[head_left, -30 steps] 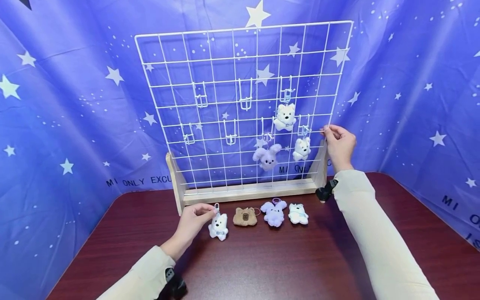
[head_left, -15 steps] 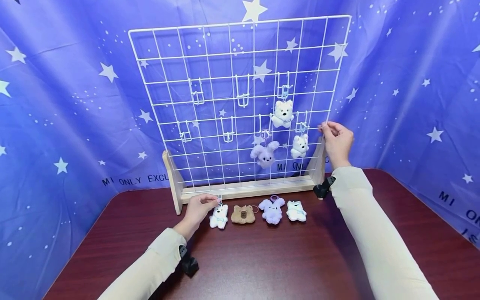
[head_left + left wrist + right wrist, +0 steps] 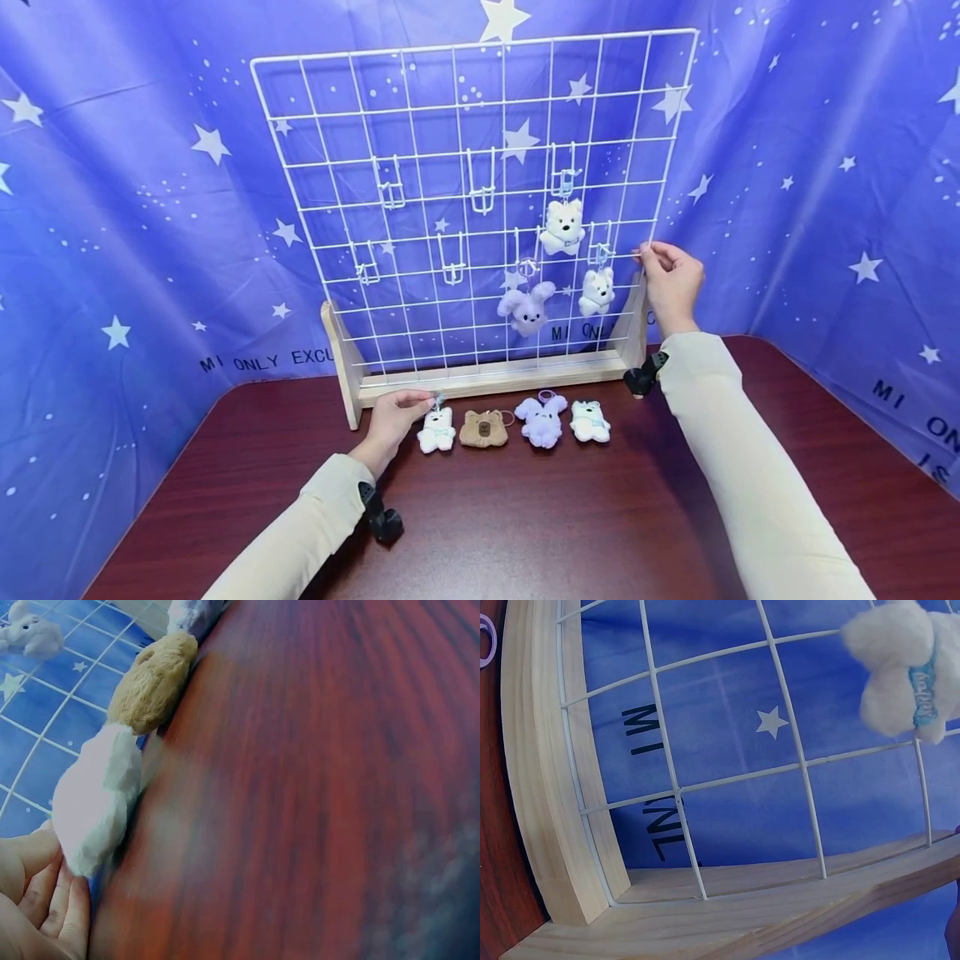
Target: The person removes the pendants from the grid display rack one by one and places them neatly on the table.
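Observation:
My left hand (image 3: pixel 392 423) is at the left end of a row of plush keychains, thumb and fingers pinching the pale-blue clasp of a white dog plush keychain (image 3: pixel 437 432). In the left wrist view this white plush (image 3: pixel 97 799) sits just past the fingertips, and its clasp is hidden. My right hand (image 3: pixel 675 283) pinches the right edge of a white wire grid rack (image 3: pixel 504 108). Beside the held keychain lie a brown bear-like plush keychain (image 3: pixel 483 430), a lilac rabbit plush keychain (image 3: pixel 541 422) and another white plush keychain (image 3: pixel 590 422).
On the grid's hooks hang two white dog keychains, an upper one (image 3: pixel 562 227) and a lower one (image 3: pixel 597 292), and a lilac rabbit keychain (image 3: pixel 528 308). Several bare hooks (image 3: pixel 482 196) are to their left. A wooden base (image 3: pixel 487 382) stands at the dark red table's (image 3: pixel 525 525) back.
My left hand has moved away from me with the white dog keychain, which now lies in line with the others. The right hand keeps its hold on the grid's edge. The head view has shifted slightly.

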### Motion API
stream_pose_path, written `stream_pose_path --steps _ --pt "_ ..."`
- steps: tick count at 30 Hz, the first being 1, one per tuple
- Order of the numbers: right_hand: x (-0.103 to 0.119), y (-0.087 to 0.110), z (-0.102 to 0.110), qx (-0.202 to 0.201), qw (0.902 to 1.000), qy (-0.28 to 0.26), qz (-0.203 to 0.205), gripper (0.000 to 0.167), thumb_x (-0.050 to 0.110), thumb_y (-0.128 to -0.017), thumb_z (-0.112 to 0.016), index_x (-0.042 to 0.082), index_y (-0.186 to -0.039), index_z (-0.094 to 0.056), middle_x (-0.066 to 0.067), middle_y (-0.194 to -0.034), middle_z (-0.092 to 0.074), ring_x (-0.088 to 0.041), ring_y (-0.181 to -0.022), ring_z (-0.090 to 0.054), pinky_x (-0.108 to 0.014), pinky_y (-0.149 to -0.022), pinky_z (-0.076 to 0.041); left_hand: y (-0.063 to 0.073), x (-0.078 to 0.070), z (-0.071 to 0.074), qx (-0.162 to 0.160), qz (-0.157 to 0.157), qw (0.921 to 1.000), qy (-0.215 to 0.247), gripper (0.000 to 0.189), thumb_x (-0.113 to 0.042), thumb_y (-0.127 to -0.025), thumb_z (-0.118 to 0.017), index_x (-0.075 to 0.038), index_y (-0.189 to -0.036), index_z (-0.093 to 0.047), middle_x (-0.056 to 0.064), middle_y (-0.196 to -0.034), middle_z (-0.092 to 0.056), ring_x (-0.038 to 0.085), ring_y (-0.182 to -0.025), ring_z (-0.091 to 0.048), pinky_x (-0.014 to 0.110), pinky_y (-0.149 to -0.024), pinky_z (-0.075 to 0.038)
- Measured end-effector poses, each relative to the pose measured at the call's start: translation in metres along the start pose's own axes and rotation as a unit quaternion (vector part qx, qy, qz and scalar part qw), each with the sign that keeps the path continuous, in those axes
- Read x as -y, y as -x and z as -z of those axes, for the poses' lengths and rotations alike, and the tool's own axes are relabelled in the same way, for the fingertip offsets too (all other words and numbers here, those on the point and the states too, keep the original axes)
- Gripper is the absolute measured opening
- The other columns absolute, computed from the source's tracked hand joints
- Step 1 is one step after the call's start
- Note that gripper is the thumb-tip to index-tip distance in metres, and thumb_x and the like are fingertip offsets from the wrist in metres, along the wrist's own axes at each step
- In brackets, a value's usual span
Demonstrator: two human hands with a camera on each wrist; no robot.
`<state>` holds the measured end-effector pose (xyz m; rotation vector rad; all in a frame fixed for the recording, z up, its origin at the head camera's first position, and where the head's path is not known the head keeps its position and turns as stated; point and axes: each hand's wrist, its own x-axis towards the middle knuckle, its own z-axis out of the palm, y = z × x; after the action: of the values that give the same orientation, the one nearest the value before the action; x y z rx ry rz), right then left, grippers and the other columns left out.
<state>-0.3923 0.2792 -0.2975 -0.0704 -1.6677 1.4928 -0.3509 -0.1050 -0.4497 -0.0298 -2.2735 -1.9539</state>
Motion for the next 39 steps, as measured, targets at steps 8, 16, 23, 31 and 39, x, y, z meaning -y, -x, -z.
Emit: stream_pose_path --steps 8,16,23,31,39 --pt "-0.003 0.0 0.0 0.005 0.9999 -0.011 -0.01 0.026 0.013 -0.088 -0.066 -0.008 -0.104 -0.067 0.02 -0.071 -0.067 0.008 -0.065 -0.062 -0.009 -0.067 -0.048 0.002 -0.014 -0.004 0.005 -0.015 0.9998 -0.012 0.018 -0.001 -0.08 -0.071 0.007 -0.096 -0.07 0.01 -0.088 -0.072 0.003 -0.075 -0.059 0.018 -0.069 -0.047" --pt "0.002 0.001 0.002 0.008 0.9991 -0.038 -0.019 0.026 0.007 -0.087 -0.066 -0.012 -0.105 -0.065 0.02 -0.069 -0.066 0.007 -0.064 -0.062 -0.008 -0.067 -0.047 0.011 -0.081 -0.021 0.043 -0.063 0.9971 -0.001 0.022 -0.006 -0.081 -0.072 0.005 -0.1 -0.07 0.012 -0.096 -0.072 0.004 -0.078 -0.06 0.021 -0.073 -0.048" --pt "0.006 0.001 0.003 0.01 0.9991 -0.037 -0.014 0.026 0.006 -0.087 -0.065 -0.013 -0.105 -0.065 0.017 -0.071 -0.068 0.007 -0.064 -0.062 -0.008 -0.066 -0.047 0.003 -0.12 -0.046 0.06 -0.114 0.9916 0.005 0.022 -0.014 -0.082 -0.073 -0.003 -0.101 -0.072 0.008 -0.099 -0.072 0.012 -0.089 -0.065 0.029 -0.081 -0.05" --pt "0.021 0.01 0.004 0.017 0.9996 -0.023 -0.001 0.027 0.008 -0.088 -0.066 -0.014 -0.104 -0.064 0.008 -0.075 -0.071 0.007 -0.063 -0.061 -0.009 -0.064 -0.045 0.0 -0.148 -0.078 0.074 -0.119 0.987 0.08 0.026 -0.01 -0.084 -0.071 0.0 -0.107 -0.068 0.01 -0.103 -0.07 0.016 -0.094 -0.064 0.029 -0.086 -0.05" --pt "0.018 0.009 0.003 0.018 0.9988 -0.045 -0.004 0.026 0.005 -0.087 -0.065 -0.016 -0.103 -0.063 0.019 -0.068 -0.066 0.006 -0.063 -0.062 -0.008 -0.064 -0.046 -0.011 -0.167 -0.101 0.043 -0.145 0.9852 0.081 0.03 -0.007 -0.083 -0.071 0.002 -0.11 -0.065 0.014 -0.108 -0.067 0.021 -0.101 -0.062 0.027 -0.084 -0.05"
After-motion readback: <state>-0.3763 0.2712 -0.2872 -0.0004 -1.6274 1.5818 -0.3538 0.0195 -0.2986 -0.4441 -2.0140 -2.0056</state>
